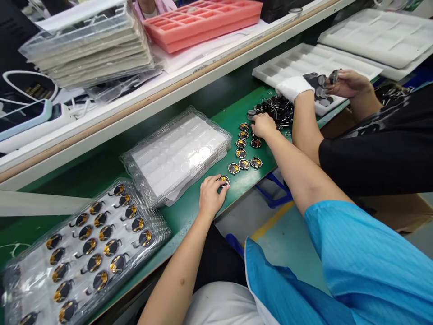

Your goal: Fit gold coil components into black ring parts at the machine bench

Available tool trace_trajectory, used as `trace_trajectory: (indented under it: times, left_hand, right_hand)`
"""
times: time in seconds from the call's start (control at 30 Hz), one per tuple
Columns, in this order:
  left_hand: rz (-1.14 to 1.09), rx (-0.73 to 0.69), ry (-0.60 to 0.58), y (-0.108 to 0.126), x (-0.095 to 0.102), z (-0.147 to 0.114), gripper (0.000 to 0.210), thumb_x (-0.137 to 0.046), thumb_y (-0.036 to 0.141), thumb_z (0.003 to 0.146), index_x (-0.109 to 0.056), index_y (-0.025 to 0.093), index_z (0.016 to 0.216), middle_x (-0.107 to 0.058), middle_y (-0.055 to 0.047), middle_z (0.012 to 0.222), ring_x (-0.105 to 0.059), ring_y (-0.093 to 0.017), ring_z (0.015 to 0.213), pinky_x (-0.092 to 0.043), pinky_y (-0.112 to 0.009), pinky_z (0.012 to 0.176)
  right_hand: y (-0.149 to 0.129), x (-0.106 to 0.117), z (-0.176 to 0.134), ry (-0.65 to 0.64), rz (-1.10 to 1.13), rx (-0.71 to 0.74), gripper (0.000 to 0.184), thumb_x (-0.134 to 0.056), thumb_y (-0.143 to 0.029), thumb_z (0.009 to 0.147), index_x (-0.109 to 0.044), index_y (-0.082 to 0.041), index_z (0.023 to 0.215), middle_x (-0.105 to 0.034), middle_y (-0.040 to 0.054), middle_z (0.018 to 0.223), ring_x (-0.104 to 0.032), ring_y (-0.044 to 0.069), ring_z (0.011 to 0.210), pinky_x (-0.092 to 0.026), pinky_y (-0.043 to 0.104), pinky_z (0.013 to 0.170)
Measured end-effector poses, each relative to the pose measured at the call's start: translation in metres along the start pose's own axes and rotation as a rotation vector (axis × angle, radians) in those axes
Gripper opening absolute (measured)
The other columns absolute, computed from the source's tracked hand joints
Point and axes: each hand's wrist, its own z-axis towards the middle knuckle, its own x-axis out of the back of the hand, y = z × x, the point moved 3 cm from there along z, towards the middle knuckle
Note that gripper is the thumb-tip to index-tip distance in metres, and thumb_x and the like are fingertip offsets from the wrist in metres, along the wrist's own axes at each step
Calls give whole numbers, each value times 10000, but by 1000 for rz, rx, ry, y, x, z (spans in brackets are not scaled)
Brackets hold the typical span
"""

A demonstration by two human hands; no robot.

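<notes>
My left hand (212, 195) is at the front of the green bench, thumb and fingers closed around the rim of a round black-and-gold disc (223, 180) like a watch face. My right hand (264, 126) reaches farther off, fingers bent down beside a heap of black binder clips (279, 108). Its fingertips are partly hidden, and what they pinch is unclear. Between my hands lie several similar silver-rimmed discs (241, 143) in rough rows. To the left, more discs with black tails (89, 246) sit in a clear plastic tray (155, 241) on a stack.
A stack of clear trays (176, 155) stands behind my left hand. At right, a co-worker's hands (350, 83) handle grey discs over a white foam tray (280, 67). The shelf (169, 85) above holds a pink foam tray (203, 22) and stacked plastic trays (91, 49).
</notes>
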Motion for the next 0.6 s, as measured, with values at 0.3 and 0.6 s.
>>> trace_trajectory:
  times: [0.3, 0.6]
  left_hand:
    - [-103, 69, 5, -4, 1, -9, 121, -751, 198, 877, -673, 246, 957, -745, -82, 1257, -648, -275, 1251, -501, -480, 1034]
    - [-154, 160, 12, -10, -1, -8, 532, -768, 174, 826, -505, 252, 1281, -725, -99, 1285, -663, -290, 1241, -499, -489, 1056]
  right_hand:
    - [-18, 40, -53, 237, 346, -221, 262, -725, -213, 848, -697, -57, 1056, -707, 163, 1045, -658, 262, 959, -480, 404, 916]
    - [-108, -27, -202, -44, 748, 571, 119, -805, -238, 805, -754, -204, 907, -726, 74, 966, -679, 244, 900, -571, 392, 826]
